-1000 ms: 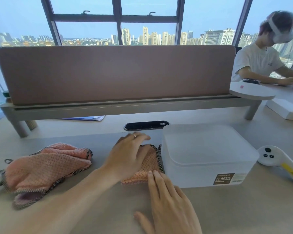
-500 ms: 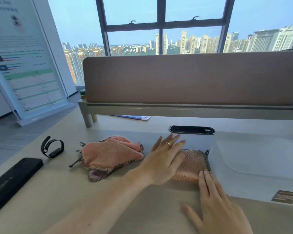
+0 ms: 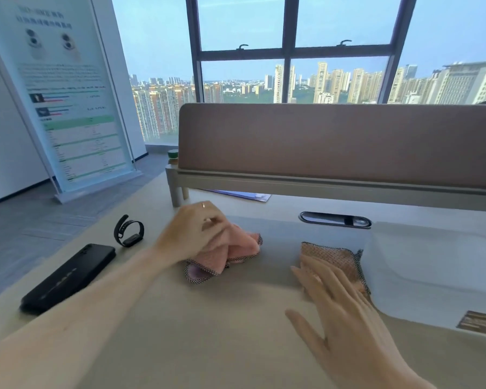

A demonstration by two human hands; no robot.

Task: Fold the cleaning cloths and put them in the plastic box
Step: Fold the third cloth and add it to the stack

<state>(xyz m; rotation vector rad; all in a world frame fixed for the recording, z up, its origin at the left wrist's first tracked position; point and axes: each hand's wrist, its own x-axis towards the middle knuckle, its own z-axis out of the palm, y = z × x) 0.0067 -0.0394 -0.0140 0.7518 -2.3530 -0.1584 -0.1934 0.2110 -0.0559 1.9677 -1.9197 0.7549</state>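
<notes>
Lying flat just left of the plastic box, the folded cloth has its dark-trimmed right edge against the box's wall, and that edge runs from near you toward the far side; your fingers cover its near end, so you cannot tell its long axis. The second cloth, pink and crumpled, sits well apart to the left, stretched roughly left to right, with a pale lilac fold opening toward you. Both rest on the beige table, along with a black phone and a wristband to the left, and a dark cable slot behind. A brown divider panel stands across the table's back; past it, windows show a city skyline, and a printed poster stand rises on the floor at left. Your left hand has its fingers curled onto the crumpled cloth, gripping its top. Your right hand is flat, fingers straight, its fingertips resting on the folded cloth.
</notes>
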